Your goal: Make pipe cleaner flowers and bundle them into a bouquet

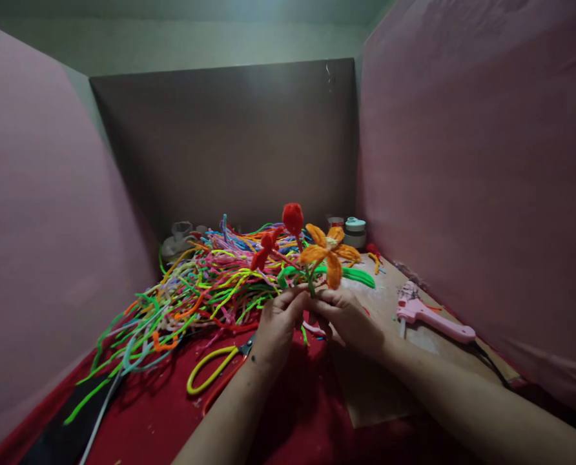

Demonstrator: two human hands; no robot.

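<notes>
My left hand [283, 320] and my right hand [341, 314] meet at the middle, both closed around the green stem [311, 284] of a small fuzzy bouquet. An orange flower [330, 248] with long petals and a pale centre leans to the right above my right hand. A red bud [292, 218] stands upright at the top, and a smaller red flower [265, 250] tilts left. Long green leaves [358, 276] stretch out to the right behind the orange flower. My fingers hide the lower stem ends.
Behind my left hand lies a big pile of coloured pipe cleaners [210, 278]. Scissors with a yellow handle [210, 369] rest on the red cloth [157, 413]. A pink glue gun [436, 318] with its cord is on the board [380, 400] at right. Jars [354, 232] stand behind.
</notes>
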